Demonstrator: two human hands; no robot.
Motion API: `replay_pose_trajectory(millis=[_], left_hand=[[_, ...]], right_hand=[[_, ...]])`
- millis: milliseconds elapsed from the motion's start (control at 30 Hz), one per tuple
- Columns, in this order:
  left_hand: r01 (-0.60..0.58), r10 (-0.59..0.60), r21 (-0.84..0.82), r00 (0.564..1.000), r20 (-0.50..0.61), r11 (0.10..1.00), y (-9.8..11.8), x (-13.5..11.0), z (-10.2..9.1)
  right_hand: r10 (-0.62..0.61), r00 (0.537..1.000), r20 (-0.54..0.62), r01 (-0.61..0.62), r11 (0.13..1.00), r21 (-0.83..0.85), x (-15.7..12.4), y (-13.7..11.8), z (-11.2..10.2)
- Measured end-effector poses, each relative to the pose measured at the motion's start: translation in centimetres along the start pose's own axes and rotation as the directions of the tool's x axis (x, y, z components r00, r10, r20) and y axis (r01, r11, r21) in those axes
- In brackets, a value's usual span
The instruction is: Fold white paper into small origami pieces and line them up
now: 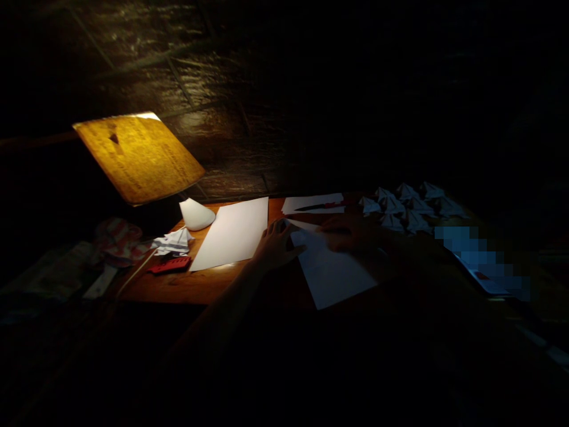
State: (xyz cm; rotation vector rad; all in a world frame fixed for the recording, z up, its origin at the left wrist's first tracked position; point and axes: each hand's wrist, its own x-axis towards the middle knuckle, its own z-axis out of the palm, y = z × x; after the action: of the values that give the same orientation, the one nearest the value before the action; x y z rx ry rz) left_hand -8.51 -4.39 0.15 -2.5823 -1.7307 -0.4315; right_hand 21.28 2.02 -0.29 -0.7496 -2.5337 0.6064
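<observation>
A white sheet of paper (335,276) lies at a slant on the wooden table, its top edge between my two hands. My left hand (276,244) rests at the sheet's upper left corner, thumb spread away from the fingers and reaching to the paper's edge. Over the upper right part of the sheet is my right hand (343,232), in deep shadow, so its fingers are hard to make out. Another white sheet (237,231) lies flat to the left of my left hand. Beyond my hands, a slim knife (317,207) with a dark blade and reddish handle lies on a small paper stack (291,203).
A lit lamp with a yellow shade (140,157) and white base (195,214) stands at left. Near it are a folded paper piece (174,242) and a red slotted object (171,265). Several folded paper pieces (415,204) stand at right, near a bluish glowing device (480,276).
</observation>
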Motion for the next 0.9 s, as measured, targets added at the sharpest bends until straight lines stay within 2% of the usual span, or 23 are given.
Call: replay_pose_trajectory(millis=[500, 900], left_hand=[[-0.043, 0.043, -0.023, 0.999, 0.016, 0.999, -1.2, 0.8, 0.0], [-0.007, 0.008, -0.063, 1.0, 0.013, 0.998, -1.2, 1.0, 0.1]], right_hand=[[0.019, 1.0, 0.005, -0.019, 1.0, -0.002, -0.3, -0.2, -0.1], [0.047, 0.999, 0.013, -0.048, 0.999, 0.013, -0.4, -0.3, -0.3]])
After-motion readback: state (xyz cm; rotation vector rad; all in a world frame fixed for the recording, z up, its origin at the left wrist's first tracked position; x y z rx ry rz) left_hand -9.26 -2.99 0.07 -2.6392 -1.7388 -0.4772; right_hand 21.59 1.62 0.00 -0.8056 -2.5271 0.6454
